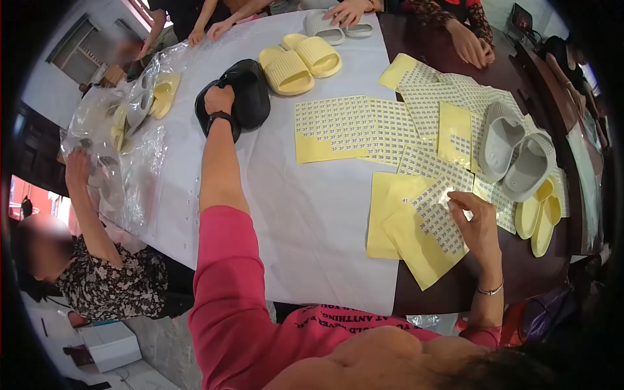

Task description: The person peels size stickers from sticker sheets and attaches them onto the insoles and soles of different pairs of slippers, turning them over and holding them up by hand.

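Observation:
Far forward on the white table cover, my left hand [220, 101] is closed on one of two black slide slippers [249, 91]; its fingertips are partly hidden. My right hand [478, 227] is at the right, thumb and forefinger pinched together over a sheet of small number stickers [437, 218] marked 39. Whatever sits between those fingertips is too small to make out. Beneath that sheet lie yellow backing sheets [383, 224], one with a 41 sticker. A sheet of 37 stickers [331, 123] lies between my hands.
Yellow slides [300, 65] stand beyond the black pair. Grey slides [517, 153] and small yellow slippers [539, 218] rest at the right among more sticker sheets [426, 104]. A co-worker's hand [78, 169] touches clear plastic bags [136, 149] at left; other people's hands line the far edge.

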The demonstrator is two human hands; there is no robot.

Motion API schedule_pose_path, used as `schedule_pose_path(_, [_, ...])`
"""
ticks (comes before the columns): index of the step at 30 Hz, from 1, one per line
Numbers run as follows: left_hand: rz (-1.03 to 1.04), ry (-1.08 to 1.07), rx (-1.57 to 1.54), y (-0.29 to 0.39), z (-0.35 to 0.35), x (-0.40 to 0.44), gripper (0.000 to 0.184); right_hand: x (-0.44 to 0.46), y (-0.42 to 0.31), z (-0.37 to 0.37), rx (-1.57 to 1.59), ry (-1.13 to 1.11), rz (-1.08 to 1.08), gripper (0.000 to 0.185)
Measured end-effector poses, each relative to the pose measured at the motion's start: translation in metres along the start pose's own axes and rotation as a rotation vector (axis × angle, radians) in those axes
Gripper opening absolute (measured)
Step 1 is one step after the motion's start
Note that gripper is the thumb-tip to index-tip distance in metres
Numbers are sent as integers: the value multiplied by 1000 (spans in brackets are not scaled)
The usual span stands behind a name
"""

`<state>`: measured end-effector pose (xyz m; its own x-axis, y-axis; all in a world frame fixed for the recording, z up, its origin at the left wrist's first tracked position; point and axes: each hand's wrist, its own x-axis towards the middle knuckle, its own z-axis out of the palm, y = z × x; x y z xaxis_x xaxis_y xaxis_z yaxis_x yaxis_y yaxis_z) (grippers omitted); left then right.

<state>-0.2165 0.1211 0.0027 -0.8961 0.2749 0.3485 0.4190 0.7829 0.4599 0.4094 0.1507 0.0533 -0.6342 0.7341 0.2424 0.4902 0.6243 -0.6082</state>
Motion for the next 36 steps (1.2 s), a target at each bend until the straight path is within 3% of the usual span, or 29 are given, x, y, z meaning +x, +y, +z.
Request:
schedule_pose_path(5, [64,124,-95,-3,-32,1,42,-4,-8,-7,56,34,-13,17])
schedule_pose_path(7, [-44,-171,-1080,-3,-49,-3,34,-5,-13,-8,53,47,-53,16])
schedule_pose_path(8, [-23,-294,-1203,-4,-57,-7,33,-5,-17,-8,66,55,-62,16])
schedule_pose_path(10, [6,-622,-1586,9,-120,-98,37,-8,-24,-6,112,65,-106,15])
schedule_pose_path(11, [220,-815,-1544,2,-124,-111,44,-8,-26,-4,120,80,-109,15])
schedule_pose_path(12, [105,-915,-1855,23,-157,-179,44,-8,-27,-2,143,82,-159,14])
schedule_pose_path(13, [40,-1335,-2220,11,-136,-191,48,-9,-26,0,162,88,-203,13])
schedule_pose_path(14, [4,-909,-2074,47,-187,-253,49,-9,-22,3,230,22,-157,17])
schedule_pose_path(15, [24,-856,-2047,55,-195,-279,49,-9,-21,7,331,0,-111,20])
schedule_pose_path(19, [17,-1016,-2032,86,-189,-322,49,-8,-41,21,766,-203,-58,46])
schedule_pose_path(23, [-17,-1141,-1981,95,-187,-372,48,-14,-67,23,1038,-351,57,50])
schedule_pose_path(36, [-194,-1267,-1868,73,-181,-389,47,-31,-71,20,1117,-82,11,71])
